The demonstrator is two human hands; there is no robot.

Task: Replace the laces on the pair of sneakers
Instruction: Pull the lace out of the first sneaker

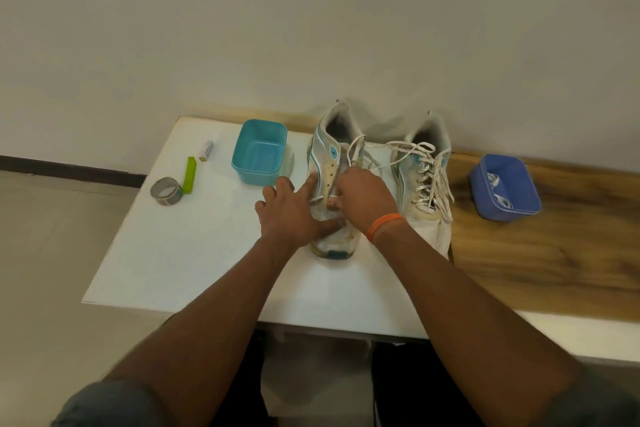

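Teal tub [259, 152] beside left sneaker [327, 163]

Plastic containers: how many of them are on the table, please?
2. A teal square plastic container stands left of the sneakers. A blue plastic container stands at the right, on the wooden surface, holding white laces.

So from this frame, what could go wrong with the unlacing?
The loose lace trails across to the right sneaker; pulling on it may snag that shoe's lacing. The left hand only presses the left sneaker with straight fingers, so a hard tug by the right hand could slide it toward the teal box.
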